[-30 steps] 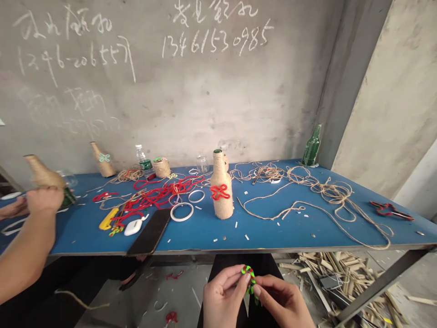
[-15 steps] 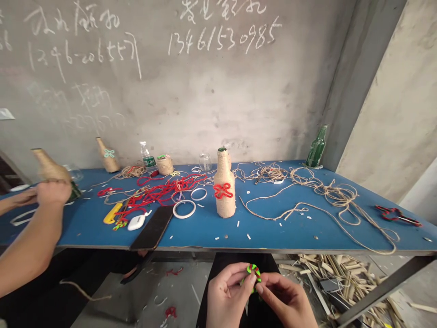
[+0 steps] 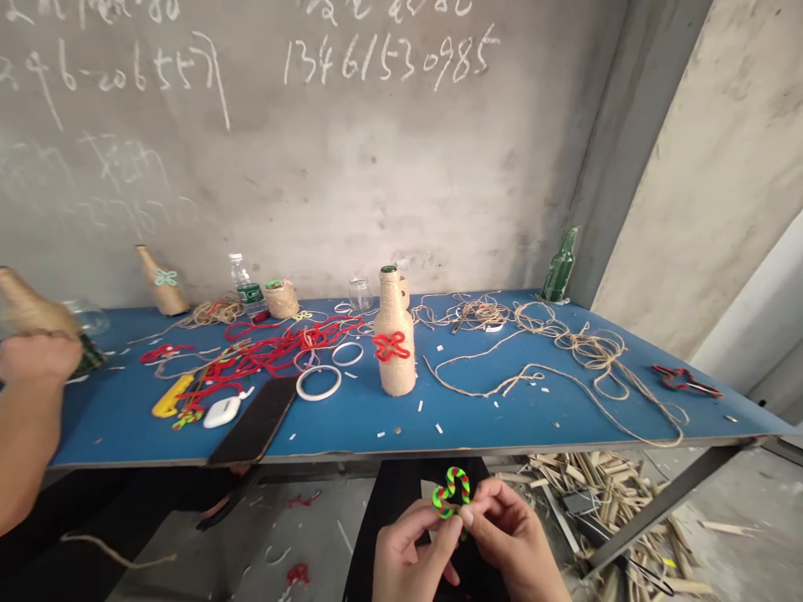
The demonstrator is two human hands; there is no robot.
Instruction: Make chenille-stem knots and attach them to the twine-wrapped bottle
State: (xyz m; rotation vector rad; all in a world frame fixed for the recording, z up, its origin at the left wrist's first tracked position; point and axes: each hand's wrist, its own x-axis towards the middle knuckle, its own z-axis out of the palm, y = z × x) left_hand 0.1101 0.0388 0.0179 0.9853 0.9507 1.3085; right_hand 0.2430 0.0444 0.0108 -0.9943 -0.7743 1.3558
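Over my lap, in front of the table edge, I hold a green-and-red twisted cord (image 3: 452,478) bent into rounded loops. My left hand (image 3: 417,548) pinches its lower left end between thumb and finger. The fingertips of my right hand (image 3: 515,539) close on the lower right of the same cord, and the two thumbs nearly meet there. Beyond my hands a twine-wrapped bottle (image 3: 395,374) stands upright on the blue table (image 3: 351,431), with a red cord bow (image 3: 392,345) on its front.
Red cords (image 3: 269,355), white rings (image 3: 319,383), a phone (image 3: 254,422), an earbud case (image 3: 222,411) and a yellow cutter (image 3: 171,396) lie left. Loose twine (image 3: 590,355), a green bottle (image 3: 558,272) and pliers (image 3: 685,380) are right. A co-worker's hand (image 3: 41,359) grips another wrapped bottle (image 3: 31,305).
The cord has turned and risen in my fingers, so its loops now show above my thumbs. The view has shifted slightly right; table things appear further left.
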